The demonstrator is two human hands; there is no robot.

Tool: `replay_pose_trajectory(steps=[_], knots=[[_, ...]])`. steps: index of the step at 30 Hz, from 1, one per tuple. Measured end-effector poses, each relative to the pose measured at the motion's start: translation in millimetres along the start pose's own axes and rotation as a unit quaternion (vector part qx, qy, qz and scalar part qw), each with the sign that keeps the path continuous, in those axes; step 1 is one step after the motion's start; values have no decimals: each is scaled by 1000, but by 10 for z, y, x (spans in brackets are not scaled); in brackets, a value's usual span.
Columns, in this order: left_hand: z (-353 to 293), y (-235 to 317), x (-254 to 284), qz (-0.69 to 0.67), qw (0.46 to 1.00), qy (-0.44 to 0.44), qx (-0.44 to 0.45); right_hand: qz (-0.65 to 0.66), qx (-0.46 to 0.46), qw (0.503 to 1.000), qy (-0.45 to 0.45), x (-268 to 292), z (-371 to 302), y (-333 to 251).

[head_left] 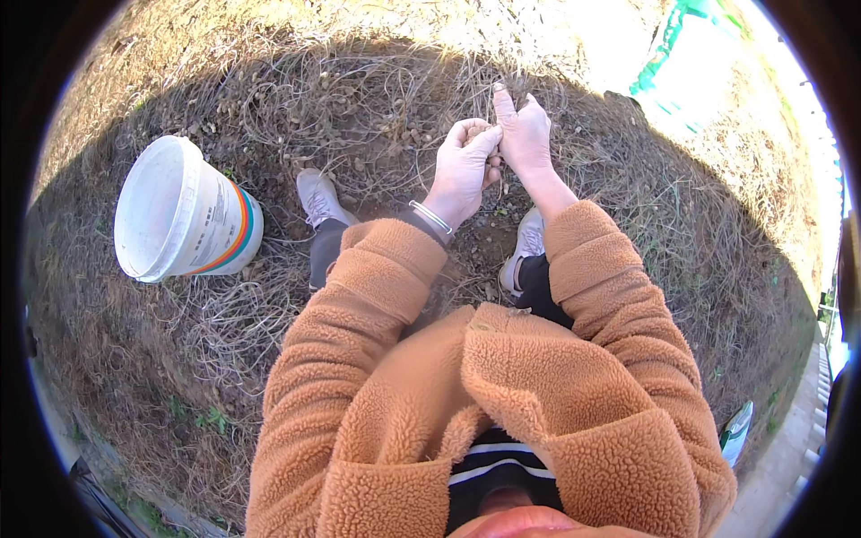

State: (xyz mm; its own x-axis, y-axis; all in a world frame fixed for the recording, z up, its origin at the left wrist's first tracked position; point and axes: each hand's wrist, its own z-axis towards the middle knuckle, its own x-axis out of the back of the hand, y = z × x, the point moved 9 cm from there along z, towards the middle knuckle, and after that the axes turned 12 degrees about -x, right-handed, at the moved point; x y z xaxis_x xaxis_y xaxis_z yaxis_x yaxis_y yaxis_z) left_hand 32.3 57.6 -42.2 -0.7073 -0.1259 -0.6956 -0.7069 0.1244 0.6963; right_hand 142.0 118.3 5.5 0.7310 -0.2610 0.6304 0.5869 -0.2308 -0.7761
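Two hands are held together above the ground between the shoes. The left hand is cupped palm-up and something small and brown, perhaps a clod or nut, seems to be cradled in it; what it is cannot be told. The right hand is pressed against it, fingers half open and pointing up, with nothing clearly gripped. A white bucket lies tipped on its side well apart, to the left, on dry vines. The small piece could be dropped into the tangled stems and lost if the cupped fingers are loosened. Anything put in the tipped bucket could be spilled, and a shoe could be snagged by the vines.
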Motion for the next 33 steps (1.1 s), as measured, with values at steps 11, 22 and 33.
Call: replay_pose_trajectory(steps=[11, 22, 33], knots=[[-78, 261, 89, 124, 991, 26, 43, 372, -245, 892, -73, 50, 400, 547], [-29, 2602, 1967, -133, 977, 104, -128, 569, -289, 751, -169, 326, 555, 639], [-542, 4915, 4980, 89, 826, 409, -377, 578, -284, 737, -206, 319, 429, 489]])
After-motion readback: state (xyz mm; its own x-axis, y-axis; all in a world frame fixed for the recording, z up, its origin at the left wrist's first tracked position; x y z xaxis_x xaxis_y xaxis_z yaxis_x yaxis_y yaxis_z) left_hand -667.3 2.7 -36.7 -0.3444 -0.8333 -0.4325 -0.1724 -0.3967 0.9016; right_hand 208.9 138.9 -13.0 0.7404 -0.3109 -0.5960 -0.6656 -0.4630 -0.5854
